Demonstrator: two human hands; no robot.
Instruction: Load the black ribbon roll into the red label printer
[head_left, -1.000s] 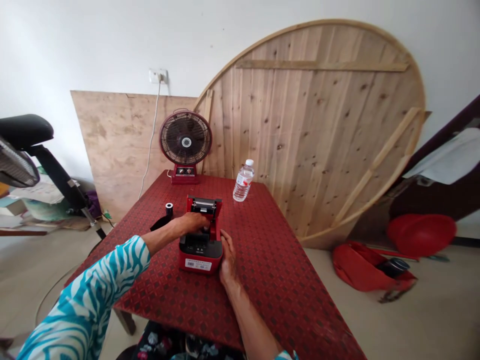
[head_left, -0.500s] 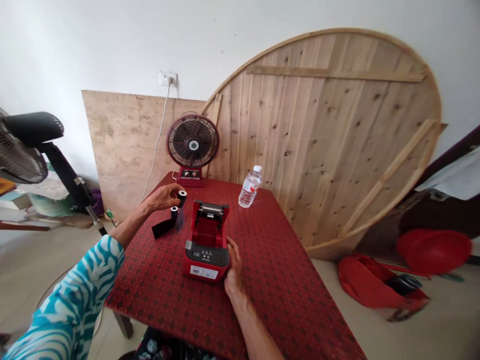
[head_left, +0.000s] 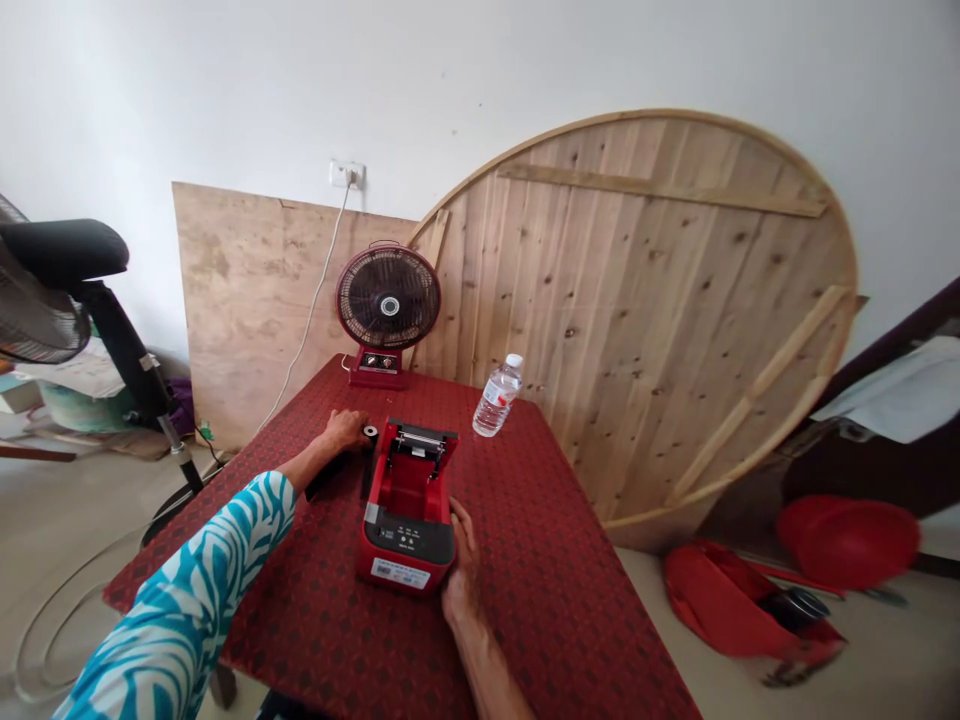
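A red and black label printer [head_left: 409,535] sits on the table with its lid raised and its red inner bay exposed. My right hand [head_left: 463,570] is against its right side, fingers along the casing. To the printer's left, my left hand [head_left: 346,430] is closed at a black ribbon roll [head_left: 370,433] with a white core; its fingertips show only in part. Dark ribbon [head_left: 326,478] lies under my left forearm. The second roll is hidden behind my left hand and arm.
A water bottle [head_left: 497,396] stands behind the printer on the red patterned table [head_left: 555,560]. At the table's back is a small fan [head_left: 388,306]. A round wooden panel [head_left: 615,310] leans on the wall; a standing fan [head_left: 60,285] is at left.
My left hand has lowered toward the table with the ribbon roll, closer to the printer's left side. The second roll is now covered. My right hand stays at the printer; the view has shifted slightly.
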